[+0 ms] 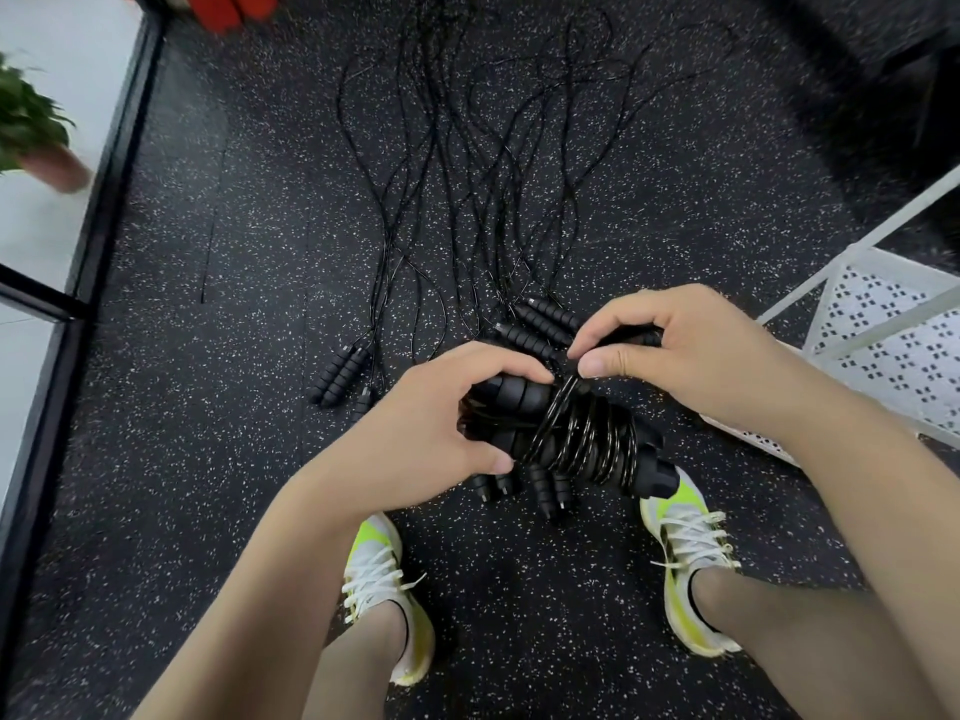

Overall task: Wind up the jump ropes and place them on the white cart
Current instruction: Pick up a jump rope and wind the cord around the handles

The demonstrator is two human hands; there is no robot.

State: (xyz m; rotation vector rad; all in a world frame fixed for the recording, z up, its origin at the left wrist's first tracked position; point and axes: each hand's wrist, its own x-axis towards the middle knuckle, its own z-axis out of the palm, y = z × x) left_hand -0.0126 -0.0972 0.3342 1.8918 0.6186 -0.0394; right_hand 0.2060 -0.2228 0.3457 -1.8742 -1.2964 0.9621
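A black jump rope is held in front of me, its two ribbed handles side by side with the cord coiled around them several times. My left hand grips the handles at their left end. My right hand pinches the cord just above the coil. Several other black jump ropes lie spread on the floor beyond, their handles near my hands. More handles lie under the bundle. The white perforated cart stands at the right.
The floor is dark speckled rubber. My two feet in white and yellow shoes stand below the hands. A potted plant sits at the far left behind a black frame. Something red is at the top edge.
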